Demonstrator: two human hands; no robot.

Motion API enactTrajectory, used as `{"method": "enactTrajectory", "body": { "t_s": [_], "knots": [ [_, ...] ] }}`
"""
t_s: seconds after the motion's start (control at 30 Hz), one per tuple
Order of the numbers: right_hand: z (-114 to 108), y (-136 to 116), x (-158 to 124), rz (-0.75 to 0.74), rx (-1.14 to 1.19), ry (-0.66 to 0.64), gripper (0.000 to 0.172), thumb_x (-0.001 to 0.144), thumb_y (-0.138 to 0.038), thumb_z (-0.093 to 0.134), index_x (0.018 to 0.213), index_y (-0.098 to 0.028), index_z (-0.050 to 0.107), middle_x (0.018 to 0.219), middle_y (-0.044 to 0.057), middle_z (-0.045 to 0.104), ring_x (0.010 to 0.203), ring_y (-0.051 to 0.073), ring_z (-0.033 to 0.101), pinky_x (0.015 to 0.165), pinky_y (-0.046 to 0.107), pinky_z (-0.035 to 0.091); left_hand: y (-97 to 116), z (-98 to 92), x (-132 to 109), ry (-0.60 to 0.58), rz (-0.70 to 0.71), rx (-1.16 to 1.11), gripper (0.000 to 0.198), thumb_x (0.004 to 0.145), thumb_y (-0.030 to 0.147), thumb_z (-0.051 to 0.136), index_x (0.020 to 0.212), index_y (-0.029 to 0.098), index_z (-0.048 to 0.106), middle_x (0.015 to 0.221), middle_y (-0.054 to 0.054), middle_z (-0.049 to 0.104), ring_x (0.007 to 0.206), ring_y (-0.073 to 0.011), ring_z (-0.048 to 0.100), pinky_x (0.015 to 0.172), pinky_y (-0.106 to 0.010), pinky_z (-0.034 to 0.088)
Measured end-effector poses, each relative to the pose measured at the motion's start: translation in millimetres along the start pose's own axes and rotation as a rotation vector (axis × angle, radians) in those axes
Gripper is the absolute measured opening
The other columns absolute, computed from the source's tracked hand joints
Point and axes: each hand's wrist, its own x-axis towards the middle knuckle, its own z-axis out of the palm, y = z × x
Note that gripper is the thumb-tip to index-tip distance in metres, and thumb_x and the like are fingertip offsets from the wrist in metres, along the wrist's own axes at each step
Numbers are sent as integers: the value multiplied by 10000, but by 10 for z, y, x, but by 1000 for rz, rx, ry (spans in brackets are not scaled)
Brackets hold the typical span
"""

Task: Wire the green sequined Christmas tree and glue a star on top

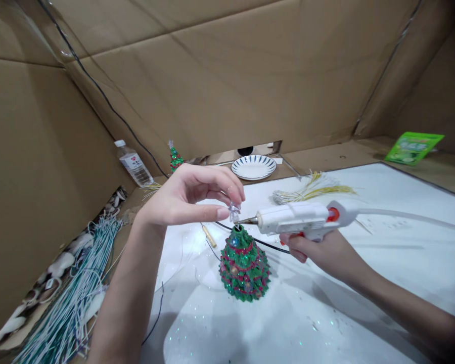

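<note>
My left hand (197, 194) pinches a small clear, shiny ornament (234, 211) between thumb and fingers, just above the top of a green Christmas tree figurine (244, 268). The tree stands upright on the white tabletop and has red garlands, small baubles and an opening at its tip. My right hand (314, 248) is wrapped around the handle of a white glue gun (296, 218), which points left. Its metal nozzle is at the underside of the ornament; whether they touch I cannot tell.
Behind lie a bundle of yellow and white wires (314, 189) and a striped plate (254, 167). A water bottle (134, 164) and a second small tree (175, 157) stand back left. Teal cords (83, 283) line the left edge; a green packet (414, 148) sits far right. Cardboard walls (212, 76) enclose the table.
</note>
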Motion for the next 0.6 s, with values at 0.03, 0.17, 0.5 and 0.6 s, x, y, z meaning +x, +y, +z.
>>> {"method": "enactTrajectory", "body": {
  "t_s": [0.03, 0.17, 0.5, 0.6],
  "knots": [
    [0, 1, -1, -6, -1, 0, 149, 658, -334, 557, 586, -213, 505, 468, -46, 465, 502, 134, 457, 567, 296, 392, -1, -1, -1, 1, 0, -1, 180, 736, 79, 686, 907, 132, 707, 939, -95, 650, 868, -169, 629, 746, -283, 542],
    [-6, -12, -6, -4, 15, 3, 150, 649, -338, 557, 588, -213, 500, 464, -48, 456, 494, 130, 446, 549, 291, 387, -4, -5, -6, 2, 0, -5, 182, 736, 80, 686, 910, 132, 707, 949, -98, 655, 879, -172, 632, 756, -289, 544],
    [-6, -37, -11, -14, 16, 5, 177, 677, -368, 568, 615, -213, 511, 467, -50, 454, 496, 131, 446, 547, 289, 392, -21, 6, -15, 35, -15, -22, 191, 724, 111, 695, 913, 136, 689, 941, -103, 683, 856, -177, 650, 740, -285, 556],
    [-5, -29, -10, -12, 16, 0, 175, 688, -369, 570, 630, -212, 520, 471, -50, 460, 500, 132, 449, 555, 290, 391, -23, 11, -17, 41, -16, -47, 196, 717, 114, 699, 912, 133, 684, 939, -108, 691, 842, -181, 658, 725, -286, 559]
  ]
}}
